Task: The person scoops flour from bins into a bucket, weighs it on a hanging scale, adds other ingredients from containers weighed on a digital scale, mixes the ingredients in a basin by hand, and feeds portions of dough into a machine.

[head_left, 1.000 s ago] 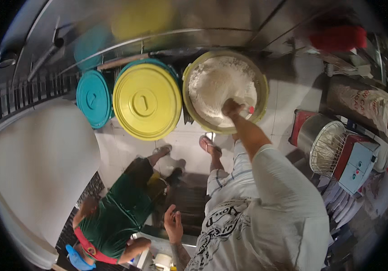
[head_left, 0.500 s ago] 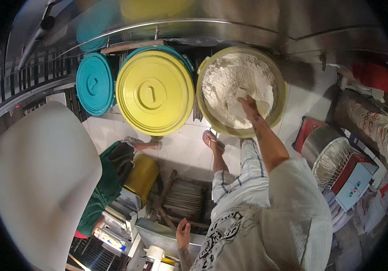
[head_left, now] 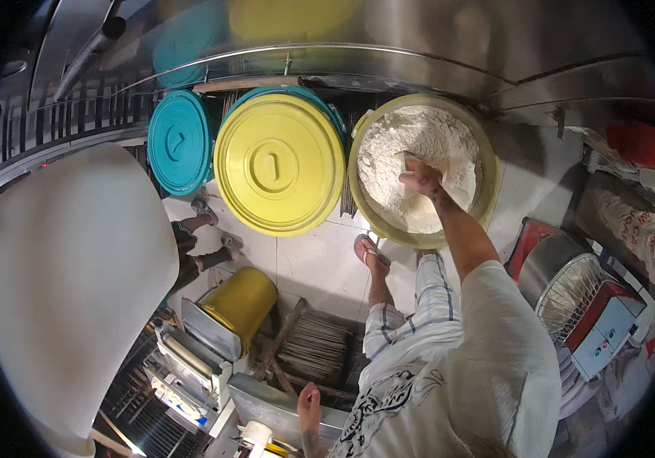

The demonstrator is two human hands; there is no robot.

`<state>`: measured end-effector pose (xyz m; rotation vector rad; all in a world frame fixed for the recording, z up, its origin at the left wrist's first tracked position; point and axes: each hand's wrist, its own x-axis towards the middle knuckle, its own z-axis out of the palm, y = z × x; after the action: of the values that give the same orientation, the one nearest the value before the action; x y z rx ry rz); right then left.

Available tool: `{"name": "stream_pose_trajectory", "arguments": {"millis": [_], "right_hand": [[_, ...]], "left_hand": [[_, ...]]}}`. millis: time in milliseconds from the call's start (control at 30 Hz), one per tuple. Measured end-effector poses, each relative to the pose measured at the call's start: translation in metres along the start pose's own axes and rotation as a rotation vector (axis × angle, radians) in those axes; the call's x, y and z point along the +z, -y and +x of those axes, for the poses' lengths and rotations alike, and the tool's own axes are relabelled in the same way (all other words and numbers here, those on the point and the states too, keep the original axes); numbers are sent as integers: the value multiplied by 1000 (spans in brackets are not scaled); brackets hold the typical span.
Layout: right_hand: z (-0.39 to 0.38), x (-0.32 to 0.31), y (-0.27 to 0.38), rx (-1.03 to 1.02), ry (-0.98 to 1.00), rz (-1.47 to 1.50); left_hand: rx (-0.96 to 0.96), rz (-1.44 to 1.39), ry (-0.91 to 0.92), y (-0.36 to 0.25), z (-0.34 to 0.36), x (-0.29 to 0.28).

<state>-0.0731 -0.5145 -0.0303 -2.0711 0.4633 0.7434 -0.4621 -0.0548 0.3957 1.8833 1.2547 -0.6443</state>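
Observation:
A large round yellowish bin (head_left: 489,191) stands uncovered at the far side, filled with white flour (head_left: 457,141). My right hand (head_left: 422,179) is inside its rim, above the flour, with the fingers closed around a pale scoop (head_left: 402,162). Part of that scoop is hidden by the hand, and it blends with the flour. My left hand (head_left: 310,408) hangs low at my side, empty, its fingers loosely apart. It is nearest to a grey metal surface (head_left: 266,397).
Left of the flour stand a yellow-lidded bin (head_left: 304,191) and a teal-lidded bin (head_left: 179,164). A mixer (head_left: 564,267) with a wire guard is at right. A big pale rounded shape (head_left: 68,282) fills the left side. Another person's legs (head_left: 209,259) show beside it.
My right hand has moved farther in over the flour and slightly left within the bin, showing more of the scoop. The other person has shifted mostly behind the pale shape. My view has shifted slightly.

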Motion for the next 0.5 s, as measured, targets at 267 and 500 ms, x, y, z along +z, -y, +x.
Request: {"name": "stream_pose_trajectory", "arguments": {"millis": [267,500], "right_hand": [[-74,27,-59,-123,-211,480],[-162,12,-43,169,-187,1033]], "left_hand": [[168,231,205,-33,7,-7],[462,171,164,-102,29,-31]]}}
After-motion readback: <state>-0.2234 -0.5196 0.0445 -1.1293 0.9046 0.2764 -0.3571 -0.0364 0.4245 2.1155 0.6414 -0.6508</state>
